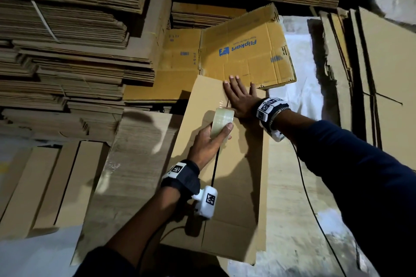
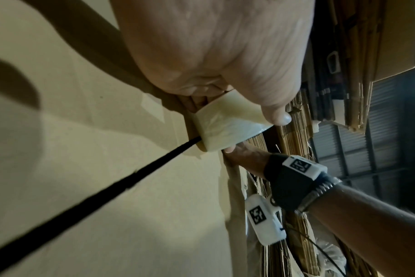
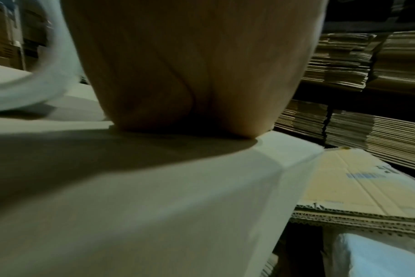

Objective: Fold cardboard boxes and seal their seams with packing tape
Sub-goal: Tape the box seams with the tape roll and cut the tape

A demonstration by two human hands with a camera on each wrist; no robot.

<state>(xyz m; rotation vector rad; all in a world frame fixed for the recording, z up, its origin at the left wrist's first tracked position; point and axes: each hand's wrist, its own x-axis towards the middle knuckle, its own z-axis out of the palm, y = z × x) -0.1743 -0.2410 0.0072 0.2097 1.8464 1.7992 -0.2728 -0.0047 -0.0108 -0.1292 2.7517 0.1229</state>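
A plain brown cardboard box (image 1: 238, 177) lies in front of me, its two top flaps meeting along a dark centre seam (image 1: 215, 166). My left hand (image 1: 209, 139) grips a roll of clear packing tape (image 1: 221, 122) standing on that seam; in the left wrist view the roll (image 2: 228, 123) sits between thumb and fingers. A shiny strip of tape (image 1: 221, 99) runs from the roll toward the box's far edge. My right hand (image 1: 239, 96) lies flat with straight fingers on the far end of the box, beside the strip. The right wrist view shows its palm (image 3: 190, 75) pressed on the cardboard.
Tall stacks of flattened cartons (image 1: 67, 40) fill the left and back. A printed yellow carton (image 1: 245, 49) lies flat just beyond the box. More flat sheets (image 1: 371, 74) lean at the right. A folded box (image 1: 45, 186) sits at lower left. A black cable (image 1: 310, 200) trails on the floor.
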